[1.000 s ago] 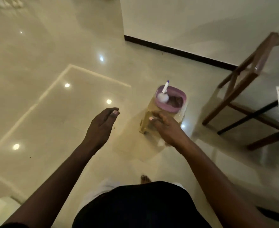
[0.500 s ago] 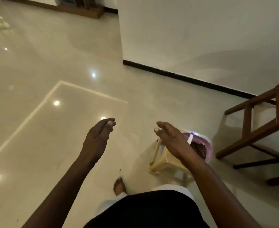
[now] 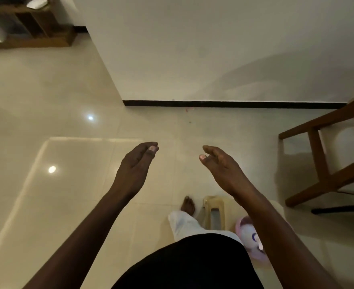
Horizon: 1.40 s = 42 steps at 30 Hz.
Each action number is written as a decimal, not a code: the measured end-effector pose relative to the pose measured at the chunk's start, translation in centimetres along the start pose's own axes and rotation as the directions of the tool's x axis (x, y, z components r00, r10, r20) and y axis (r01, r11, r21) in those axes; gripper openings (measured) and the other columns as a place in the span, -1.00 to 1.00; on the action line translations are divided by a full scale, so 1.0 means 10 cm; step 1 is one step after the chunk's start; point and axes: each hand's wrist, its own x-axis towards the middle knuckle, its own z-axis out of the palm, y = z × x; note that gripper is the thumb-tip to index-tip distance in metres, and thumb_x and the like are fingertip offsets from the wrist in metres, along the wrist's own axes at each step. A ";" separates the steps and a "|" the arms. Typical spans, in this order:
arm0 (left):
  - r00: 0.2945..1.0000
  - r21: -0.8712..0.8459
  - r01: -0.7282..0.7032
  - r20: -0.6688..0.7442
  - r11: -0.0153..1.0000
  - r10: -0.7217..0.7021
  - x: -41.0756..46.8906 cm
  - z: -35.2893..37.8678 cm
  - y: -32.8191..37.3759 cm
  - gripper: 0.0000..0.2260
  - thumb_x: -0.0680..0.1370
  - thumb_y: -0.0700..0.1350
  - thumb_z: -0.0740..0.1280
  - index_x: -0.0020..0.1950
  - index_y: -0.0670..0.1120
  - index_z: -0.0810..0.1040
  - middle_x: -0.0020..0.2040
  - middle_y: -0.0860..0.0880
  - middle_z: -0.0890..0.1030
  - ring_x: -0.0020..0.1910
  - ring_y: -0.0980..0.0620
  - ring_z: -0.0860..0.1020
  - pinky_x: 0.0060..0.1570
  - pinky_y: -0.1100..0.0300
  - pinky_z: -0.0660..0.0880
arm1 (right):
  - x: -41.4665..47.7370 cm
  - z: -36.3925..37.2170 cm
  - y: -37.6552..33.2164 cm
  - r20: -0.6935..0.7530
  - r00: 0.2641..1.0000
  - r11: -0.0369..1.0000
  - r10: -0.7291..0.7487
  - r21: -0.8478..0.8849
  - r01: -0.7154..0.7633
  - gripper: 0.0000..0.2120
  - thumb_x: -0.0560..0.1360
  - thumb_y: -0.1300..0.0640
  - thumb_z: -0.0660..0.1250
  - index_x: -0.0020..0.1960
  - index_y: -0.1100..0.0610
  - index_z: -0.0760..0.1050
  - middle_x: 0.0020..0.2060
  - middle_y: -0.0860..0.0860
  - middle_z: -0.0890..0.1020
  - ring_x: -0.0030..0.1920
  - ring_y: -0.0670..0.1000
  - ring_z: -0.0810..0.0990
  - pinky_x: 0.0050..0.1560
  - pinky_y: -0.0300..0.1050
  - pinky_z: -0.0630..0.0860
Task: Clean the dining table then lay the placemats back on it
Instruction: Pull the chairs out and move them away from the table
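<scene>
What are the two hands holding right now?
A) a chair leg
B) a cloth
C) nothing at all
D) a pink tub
C: the left hand and the right hand are both held out above the floor with loose fingers and nothing in them, while the pink tub sits low down by the stool, apart from both hands.

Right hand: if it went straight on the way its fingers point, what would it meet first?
Nothing close: the right hand points forward over bare floor, clear of the left hand. The wall above its black skirting looks like first contact, though depth is unclear.
</scene>
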 end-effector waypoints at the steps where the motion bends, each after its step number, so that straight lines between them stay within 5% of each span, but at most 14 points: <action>1: 1.000 0.011 0.002 0.009 1.000 -0.002 0.28 0.05 0.11 -0.59 0.55 0.36 0.22 0.28 0.23 0.63 0.25 0.23 0.68 0.33 0.12 0.60 0.40 -0.17 0.49 | 0.23 -0.11 -0.07 -0.012 1.000 1.000 0.018 0.011 -0.018 -0.52 0.65 -0.18 0.29 0.53 -0.12 0.39 0.48 -0.21 0.46 0.48 -0.15 0.41 0.38 -0.14 0.38; 11: 0.976 0.012 -0.106 0.191 0.994 0.102 2.61 0.80 1.10 -0.61 0.54 0.37 0.21 0.24 0.26 0.63 0.24 0.23 0.68 0.31 0.12 0.61 0.40 -0.20 0.49 | 1.99 -1.20 -0.60 -0.189 0.980 0.997 0.063 0.044 -0.056 -0.52 0.65 -0.17 0.28 0.54 -0.10 0.39 0.48 -0.21 0.46 0.47 -0.17 0.41 0.37 -0.18 0.37; 18: 0.897 0.021 -0.215 0.400 0.976 0.189 4.13 1.49 1.68 -0.63 0.55 0.37 0.21 0.21 0.26 0.64 0.21 0.19 0.70 0.26 0.09 0.63 0.35 -0.20 0.52 | 2.91 -1.91 -0.72 -0.366 0.922 0.990 0.127 0.110 -0.092 -0.51 0.65 -0.17 0.28 0.55 -0.10 0.37 0.49 -0.18 0.46 0.48 -0.14 0.41 0.43 -0.11 0.38; 34: 0.465 -0.046 -0.418 0.847 0.907 0.257 6.27 3.95 3.22 -0.59 0.56 0.31 0.21 0.26 0.17 0.65 0.21 0.19 0.70 0.26 0.13 0.63 0.36 -0.16 0.52 | 4.06 -3.69 -0.58 -0.716 0.567 0.902 0.406 0.415 -0.121 -0.47 0.61 -0.26 0.28 0.54 -0.17 0.36 0.50 -0.14 0.45 0.47 -0.10 0.43 0.46 0.17 0.44; 42: 0.364 -0.028 -0.464 0.905 0.885 0.219 6.53 5.57 3.84 -0.58 0.56 0.30 0.22 0.29 0.16 0.64 0.22 0.19 0.69 0.26 0.14 0.63 0.35 -0.15 0.54 | 4.22 -5.03 -0.06 -0.751 0.430 0.848 0.501 0.525 -0.072 -0.52 0.64 -0.18 0.30 0.53 -0.14 0.39 0.50 -0.13 0.45 0.48 -0.12 0.39 0.42 0.00 0.41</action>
